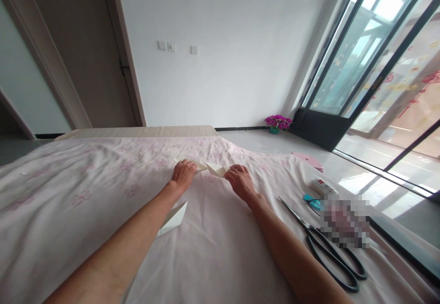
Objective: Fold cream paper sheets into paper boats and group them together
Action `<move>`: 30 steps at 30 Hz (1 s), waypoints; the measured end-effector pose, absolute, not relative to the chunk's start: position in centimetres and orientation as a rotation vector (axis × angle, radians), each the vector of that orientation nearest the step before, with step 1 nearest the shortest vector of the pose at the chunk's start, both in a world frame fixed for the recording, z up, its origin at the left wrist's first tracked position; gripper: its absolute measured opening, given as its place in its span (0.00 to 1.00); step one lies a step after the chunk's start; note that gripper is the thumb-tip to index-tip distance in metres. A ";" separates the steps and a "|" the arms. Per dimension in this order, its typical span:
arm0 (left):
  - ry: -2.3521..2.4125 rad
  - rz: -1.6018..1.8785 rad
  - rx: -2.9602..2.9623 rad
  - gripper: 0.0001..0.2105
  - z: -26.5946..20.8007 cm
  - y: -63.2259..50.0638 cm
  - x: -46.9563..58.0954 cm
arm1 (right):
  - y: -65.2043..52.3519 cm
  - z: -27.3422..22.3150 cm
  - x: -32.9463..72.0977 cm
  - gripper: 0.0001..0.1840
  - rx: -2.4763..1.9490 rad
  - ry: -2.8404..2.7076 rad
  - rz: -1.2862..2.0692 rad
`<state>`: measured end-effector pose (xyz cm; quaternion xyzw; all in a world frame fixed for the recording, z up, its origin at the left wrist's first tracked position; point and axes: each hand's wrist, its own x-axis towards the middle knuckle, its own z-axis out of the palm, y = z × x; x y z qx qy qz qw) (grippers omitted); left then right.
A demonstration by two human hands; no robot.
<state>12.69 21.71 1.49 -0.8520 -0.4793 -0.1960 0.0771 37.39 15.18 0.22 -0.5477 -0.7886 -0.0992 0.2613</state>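
Note:
Both arms reach out over a pale pink floral cloth (213,230). My left hand (184,173) is closed on a cream folded paper piece (200,165), whose pointed end shows past the fingers. Close by on the right, my right hand (239,180) pinches a boat-like folded paper piece (216,170) at its right end. The facing tips of the two pieces almost meet; whether they touch I cannot tell. A third folded paper piece (176,217) lies on the cloth, partly hidden by my left forearm.
Black-handled scissors (305,225) lie open to the right of my right forearm. Beyond them are a blue object (312,201), a white box (323,186) and a blurred-out patch. A pink round-edged object (308,160) sits at the cloth's far right edge. Purple flowers (278,122) stand on the floor.

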 end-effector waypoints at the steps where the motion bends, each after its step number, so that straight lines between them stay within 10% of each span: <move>1: -1.435 -0.590 -2.550 0.13 1.4 21.8 12.7 | 15.3 0.3 37.2 0.09 -1.481 -2.151 -0.268; 30: -1.375 -0.493 -2.490 0.06 2.5 22.8 11.7 | 16.4 -0.3 36.9 0.13 -1.479 -2.178 -0.254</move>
